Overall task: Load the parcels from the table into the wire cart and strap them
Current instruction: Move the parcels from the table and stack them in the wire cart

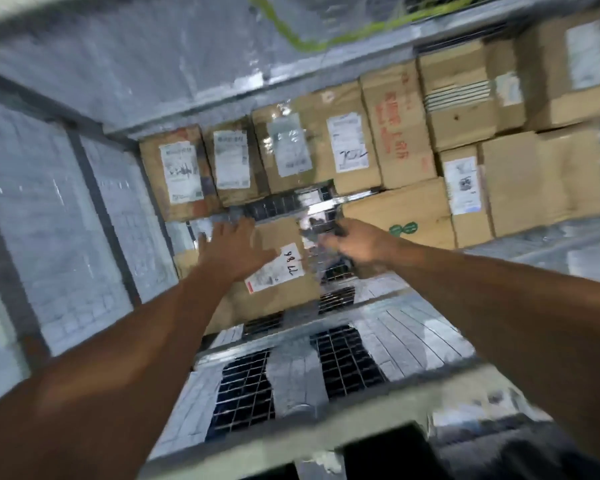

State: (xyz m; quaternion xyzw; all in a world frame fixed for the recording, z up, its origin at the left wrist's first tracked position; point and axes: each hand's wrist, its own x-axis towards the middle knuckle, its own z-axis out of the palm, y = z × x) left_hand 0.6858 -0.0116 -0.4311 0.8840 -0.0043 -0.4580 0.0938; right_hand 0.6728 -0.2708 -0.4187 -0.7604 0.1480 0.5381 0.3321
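I look down into the wire cart (118, 202), where several brown cardboard parcels (347, 150) with white labels are stacked against the far side. A nearer parcel (274, 292) with a handwritten label lies on the cart's mesh floor. My left hand (229, 247) rests flat on its top with fingers spread. My right hand (354, 242) is curled around something shiny at that parcel's right edge; blur hides what it is.
Grey mesh walls (49, 237) close the cart on the left and at the back. The mesh floor (343, 358) in front of the near parcel is bare. A green strap (291, 32) runs across the top. The cart's near rim (326, 434) crosses the bottom.
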